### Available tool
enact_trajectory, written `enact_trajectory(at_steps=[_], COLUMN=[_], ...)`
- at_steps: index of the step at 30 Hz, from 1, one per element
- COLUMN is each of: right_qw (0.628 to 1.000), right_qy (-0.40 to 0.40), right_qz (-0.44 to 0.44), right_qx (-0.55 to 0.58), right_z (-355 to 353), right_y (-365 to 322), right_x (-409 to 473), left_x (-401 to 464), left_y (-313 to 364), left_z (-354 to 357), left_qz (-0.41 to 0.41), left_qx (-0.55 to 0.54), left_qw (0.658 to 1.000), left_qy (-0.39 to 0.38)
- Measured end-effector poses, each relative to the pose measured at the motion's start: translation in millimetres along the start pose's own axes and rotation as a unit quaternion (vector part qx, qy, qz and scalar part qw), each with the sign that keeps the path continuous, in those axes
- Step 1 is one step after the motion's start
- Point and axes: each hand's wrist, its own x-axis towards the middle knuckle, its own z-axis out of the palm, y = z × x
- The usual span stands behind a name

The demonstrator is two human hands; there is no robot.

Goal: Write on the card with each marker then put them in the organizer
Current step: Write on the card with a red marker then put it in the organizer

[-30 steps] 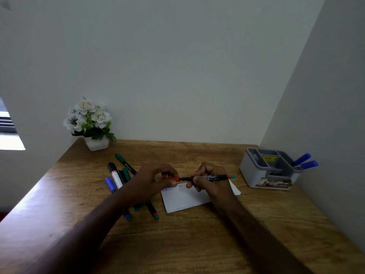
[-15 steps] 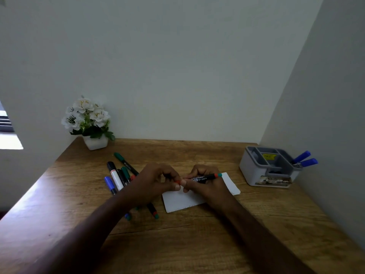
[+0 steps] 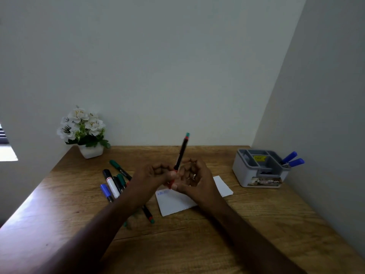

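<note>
A black marker with a red cap [image 3: 181,153] stands almost upright above the white card [image 3: 177,203], its green-and-red end pointing up. My left hand [image 3: 150,179] pinches the red cap at the marker's lower end. My right hand [image 3: 198,181] curls round the same lower end from the other side, thumb under the cap. The card lies flat on the desk, partly under my right hand, with small blue writing near its left corner. The grey organizer [image 3: 243,171] stands at the right and holds two blue markers [image 3: 292,160] in its right compartment.
Several loose markers [image 3: 113,183], black, green and blue, lie in a heap left of the card, partly under my left forearm. A white pot of flowers [image 3: 85,131] stands at the back left corner. Walls close the desk at the back and right.
The marker swung from lying level between my hands to standing nearly upright. Both hands drew closer together and rose slightly above the card.
</note>
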Motion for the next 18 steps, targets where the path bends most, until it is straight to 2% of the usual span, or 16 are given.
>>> enact_trajectory(at_steps=[3,7,10,12,15,18], right_qw=[0.995,0.981,0.981,0.976,0.953,0.928], right_qy=[0.029,0.075,0.094,0.141,0.227,0.263], right_qz=[-0.026,-0.123,-0.120,-0.109,-0.112,-0.109], right_qx=[-0.089,-0.129,-0.120,-0.126,-0.168,-0.241], right_z=[3.9,0.9,-11.0,-22.6,-61.4,-124.7], right_y=[2.8,1.8,-1.2,-4.5,-16.4,-35.1], right_x=[-2.0,-0.4,-1.5,0.2,5.1,1.6], left_x=[1.9,11.9,20.9,29.5,42.7,54.3], left_y=[-1.6,-1.8,7.8,15.6,24.1,28.5], left_z=[12.0,26.7,34.3,40.6,52.8,70.8], left_qz=[-0.041,-0.037,-0.032,-0.009,0.044,0.067], left_qx=[-0.113,-0.130,-0.078,0.007,0.147,0.184], left_qw=[0.992,0.988,0.993,0.996,0.987,0.981], left_qy=[0.036,0.068,0.087,0.087,0.057,0.009])
